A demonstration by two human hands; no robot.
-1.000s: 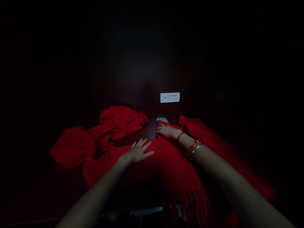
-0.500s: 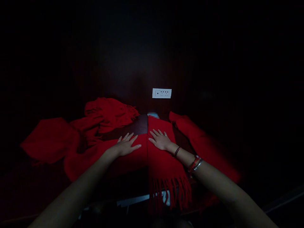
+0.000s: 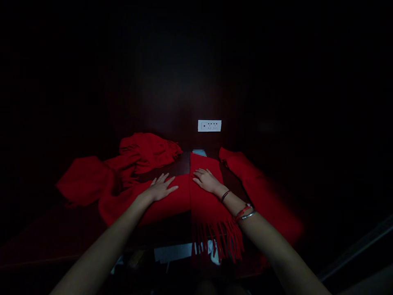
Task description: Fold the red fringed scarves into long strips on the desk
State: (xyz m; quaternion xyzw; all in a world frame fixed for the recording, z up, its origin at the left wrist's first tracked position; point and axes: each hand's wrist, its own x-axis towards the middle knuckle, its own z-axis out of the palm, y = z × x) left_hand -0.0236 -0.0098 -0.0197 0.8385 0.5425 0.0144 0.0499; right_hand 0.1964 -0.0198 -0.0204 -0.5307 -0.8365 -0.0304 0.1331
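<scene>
Both hands are pressing flat on the soft, matte red scarf (image 3: 204,205) on the dark table (image 3: 39,241), its stringy fringe (image 3: 219,239) dangling over the front edge; the left grip (image 3: 161,188) is spreading wide, the right grip (image 3: 206,180) opening loosely, fingers slightly fanned.

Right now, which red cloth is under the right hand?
The middle strip, fringe at its near end; left hand is on the crosswise section; crumpled heap and far-right piece untouched.
</scene>
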